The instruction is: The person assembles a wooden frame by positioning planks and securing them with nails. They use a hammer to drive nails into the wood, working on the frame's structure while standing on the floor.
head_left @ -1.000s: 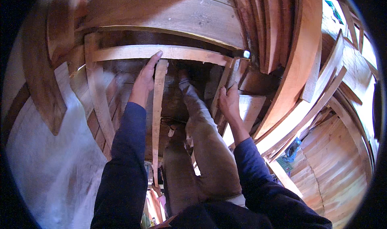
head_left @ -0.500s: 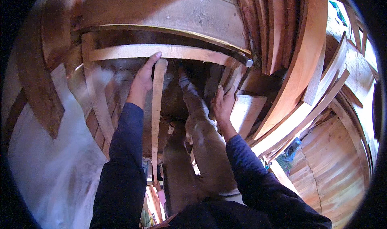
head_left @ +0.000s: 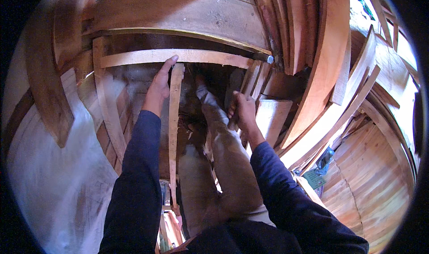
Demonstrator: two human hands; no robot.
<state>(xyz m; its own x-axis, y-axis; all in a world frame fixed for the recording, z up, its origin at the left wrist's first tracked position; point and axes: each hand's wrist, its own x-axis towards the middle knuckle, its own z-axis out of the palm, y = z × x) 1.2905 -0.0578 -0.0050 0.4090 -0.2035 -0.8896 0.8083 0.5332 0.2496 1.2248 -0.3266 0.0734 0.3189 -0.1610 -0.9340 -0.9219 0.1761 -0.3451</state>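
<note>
My left hand (head_left: 158, 88) is closed at the middle of a pale wooden crossbar (head_left: 210, 57). Its thumb lies over the bar, and the other fingers are mostly hidden. Just right of this hand a narrow wooden slat (head_left: 174, 115) runs from the crossbar down toward me. My right hand (head_left: 244, 113) is wrapped around the wooden handle of a hammer (head_left: 251, 77). The short dark hammer head, with a bright metal end, is at the crossbar's right end. The handle's lower end pokes out below my fist.
Curved wooden ribs (head_left: 319, 75) rise on the right, beside stacked planks. Another board (head_left: 49, 75) hangs at the left over a pale curved surface (head_left: 58, 178). A wide plank wall (head_left: 178, 10) spans the far side. My legs (head_left: 232, 169) stretch beneath the crossbar.
My right hand and the hammer have shifted up and left, and the fist shows more sharply. The left hand stays on the crossbar. The view has turned slightly.
</note>
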